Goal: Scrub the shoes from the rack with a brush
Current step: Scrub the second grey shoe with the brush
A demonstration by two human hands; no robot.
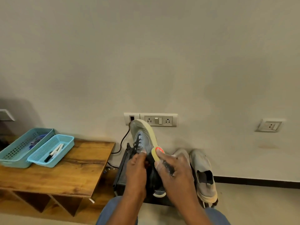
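Note:
A grey-blue sneaker [142, 137] with black laces and a pale yellow sole stands toe-up in front of me. My left hand [136, 169] grips it around the laced opening. My right hand [172, 169] holds a small brush [156, 154] with a yellowish body and an orange spot, pressed against the sneaker's sole edge. Dark bristles show under my right fingers. Two grey slip-on shoes [203, 172] sit on the black shoe rack [121, 172] behind my hands, to the right.
A low wooden table [68, 172] stands at the left with two teal baskets [39, 148], one holding markers. A wall socket panel [151, 120] with a black cable is behind the sneaker. My blue-trousered knees are at the bottom edge.

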